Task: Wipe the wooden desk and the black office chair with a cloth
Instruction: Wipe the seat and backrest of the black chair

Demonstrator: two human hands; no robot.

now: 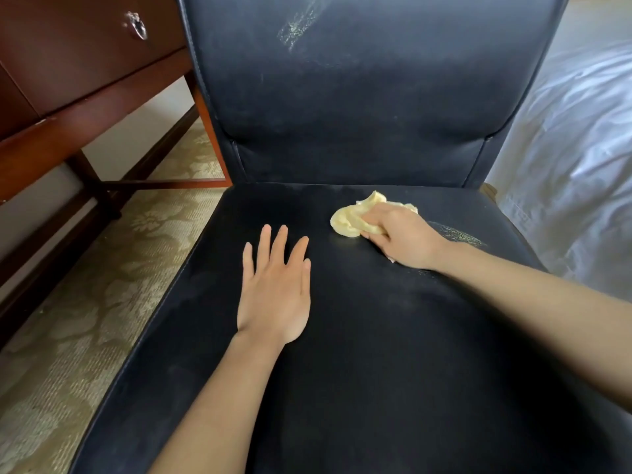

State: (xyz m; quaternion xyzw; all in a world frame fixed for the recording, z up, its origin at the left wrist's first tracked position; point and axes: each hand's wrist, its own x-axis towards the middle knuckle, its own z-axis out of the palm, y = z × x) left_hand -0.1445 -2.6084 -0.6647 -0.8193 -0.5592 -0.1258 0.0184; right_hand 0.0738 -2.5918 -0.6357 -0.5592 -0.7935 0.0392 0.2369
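On black chair seat (376, 336), right hand (400, 234) grip bunched round yellow cloth (352, 217), left hand (275, 292) flat, fingers straight

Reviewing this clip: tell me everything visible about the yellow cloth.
The yellow cloth is a small, pale yellow rag, soft-looking and bunched into loose folds rather than spread flat. It lies on the black chair seat, toward the back, right of centre, just in front of the backrest. The right hand covers its near side, fingers curled over it in a grip, pressing it to the seat. A dusty, pale streak shows on the seat behind the hand. The left hand does not touch it.
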